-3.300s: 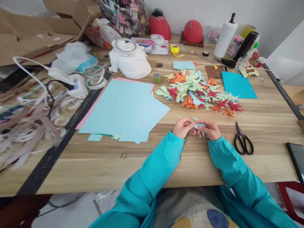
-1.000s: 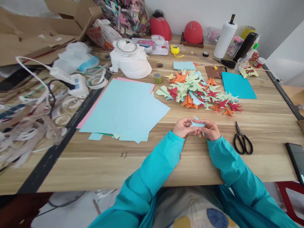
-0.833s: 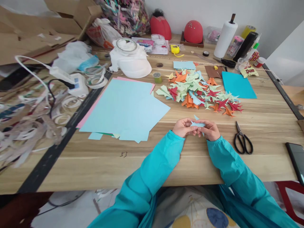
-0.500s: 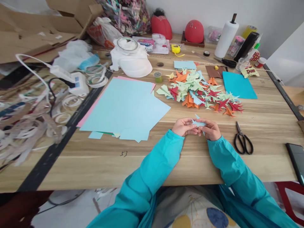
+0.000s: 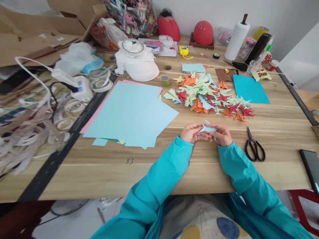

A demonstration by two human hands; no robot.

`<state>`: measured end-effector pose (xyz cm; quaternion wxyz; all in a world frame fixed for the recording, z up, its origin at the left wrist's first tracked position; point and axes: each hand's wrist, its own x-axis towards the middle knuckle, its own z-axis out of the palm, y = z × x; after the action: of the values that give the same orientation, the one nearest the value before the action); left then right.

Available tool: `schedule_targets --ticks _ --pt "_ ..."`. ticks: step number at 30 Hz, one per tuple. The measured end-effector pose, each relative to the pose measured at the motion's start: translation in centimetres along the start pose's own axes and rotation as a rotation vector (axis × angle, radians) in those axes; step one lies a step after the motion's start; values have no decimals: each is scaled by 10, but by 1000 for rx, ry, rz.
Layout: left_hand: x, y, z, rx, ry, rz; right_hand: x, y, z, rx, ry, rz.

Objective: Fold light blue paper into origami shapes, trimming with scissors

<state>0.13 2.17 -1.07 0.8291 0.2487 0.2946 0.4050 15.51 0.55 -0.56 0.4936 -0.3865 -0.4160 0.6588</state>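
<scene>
Head; right fingers (image 5: 218,134) pinch blue paper (image 5: 207,129), partly hidden; left fingers (image 5: 196,126), hold unclear; phone (image 5: 310,166) cut off

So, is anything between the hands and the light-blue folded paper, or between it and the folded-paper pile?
Nothing visible: the right hand holds the light-blue folded paper, the left hand is at its edge, and wooden tabletop shows toward the folded-paper pile.

A wood-grained table (image 5: 154,176) bears a stack of light-blue and pink paper sheets (image 5: 124,113) beside a heap of multicoloured folded-paper figures (image 5: 196,91). Black-handled metal scissors (image 5: 252,140) lie nearer the front edge.
</scene>
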Motion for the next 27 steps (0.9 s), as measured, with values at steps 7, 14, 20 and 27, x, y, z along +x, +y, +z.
schedule_targets --ticks 7,14,20,27 --pt "0 -3 3 57 25 39 -1 5 -1 -41 -58 -27" --pt "2 -11 4 221 83 158 -1 10 -6 -79 -159 -30" --pt "0 -4 4 190 67 103 0 12 -8 -41 -181 -33" --pt "0 1 -2 152 66 31 0 7 -5 -75 -137 -37"
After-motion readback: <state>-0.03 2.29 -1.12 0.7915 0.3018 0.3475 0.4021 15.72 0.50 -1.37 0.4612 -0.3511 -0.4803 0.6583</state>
